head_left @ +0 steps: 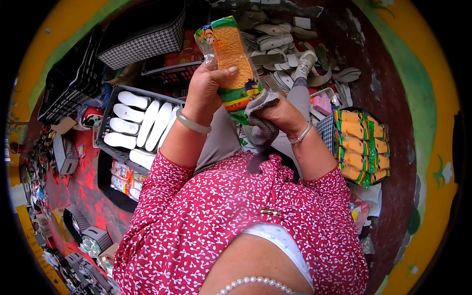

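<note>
My left hand [205, 91] grips a clear plastic packet [230, 49] with green printed ends, its thumb lying across the front. Inside the packet is an orange, rough-textured pad, perhaps an insole. The packet is held up and slightly tilted in front of me. My right hand [284, 115] is closed on a grey cloth [260, 113], which is bunched against the packet's lower right end. Part of the cloth hangs down below that hand. To the right, a checked basket [325, 129] holds several similar orange-and-green packets [355, 144].
On the left, a dark crate [110, 101] holds several white sole-shaped pieces [129, 113]. Below it sits a black bin [104, 179] of wrapped packets. A large checked basket [147, 46] stands behind the crate. Slippers and soles [275, 42] lie heaped at the far side.
</note>
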Demonstrator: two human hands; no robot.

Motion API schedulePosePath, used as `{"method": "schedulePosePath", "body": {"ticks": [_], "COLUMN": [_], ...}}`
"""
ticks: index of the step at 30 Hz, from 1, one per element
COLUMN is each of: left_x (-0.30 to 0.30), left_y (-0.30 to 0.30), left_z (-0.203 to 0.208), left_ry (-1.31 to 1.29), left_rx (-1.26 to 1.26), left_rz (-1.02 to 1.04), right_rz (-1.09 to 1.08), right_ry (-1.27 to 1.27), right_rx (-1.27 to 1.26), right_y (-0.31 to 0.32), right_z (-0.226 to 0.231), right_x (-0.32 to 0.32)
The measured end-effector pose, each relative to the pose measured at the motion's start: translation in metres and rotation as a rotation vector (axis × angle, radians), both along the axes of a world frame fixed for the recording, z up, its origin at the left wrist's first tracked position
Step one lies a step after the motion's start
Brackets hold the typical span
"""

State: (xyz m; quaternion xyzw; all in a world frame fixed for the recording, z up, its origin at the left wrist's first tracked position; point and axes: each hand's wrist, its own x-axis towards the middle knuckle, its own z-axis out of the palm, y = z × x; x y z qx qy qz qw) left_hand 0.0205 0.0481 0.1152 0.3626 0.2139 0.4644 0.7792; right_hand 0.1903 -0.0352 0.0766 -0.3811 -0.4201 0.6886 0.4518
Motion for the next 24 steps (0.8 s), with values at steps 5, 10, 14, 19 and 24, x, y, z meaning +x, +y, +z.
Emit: {"method": "schedulePosePath", "body": {"ticks": [5, 10, 14, 19, 24], "left_x": [0.002, 0.0, -0.012, -0.041, -0.018], "left_y": [-0.002, -0.002, 0.018, 0.036, 0.015], "left_z": [0.0, -0.003, 0.0, 0.013, 0.009], "left_ry": [-0.024, -0.03, -0.054, -0.071, -0.023], "left_rx": [-0.044, -0.081, 0.035, 0.037, 0.025], "left_rz": [-0.022, -0.03, 0.17, 0.196, 0.095], "right_rz": [0.023, 0.124, 0.236, -0.057, -0.154], "right_ry": [-0.015, -0.022, -0.289, -0.073, -0.349], "right_rx": [0.004, -0.07, 0.115, -0.039, 0.295], "right_y": [-0.002, -0.012, -0.033, -0.034, -0.003], "right_z": [0.005, 0.003, -0.005, -0.012, -0.001], "right_x": [0.005, 0.012, 0.014, 0.041, 0.07]}}
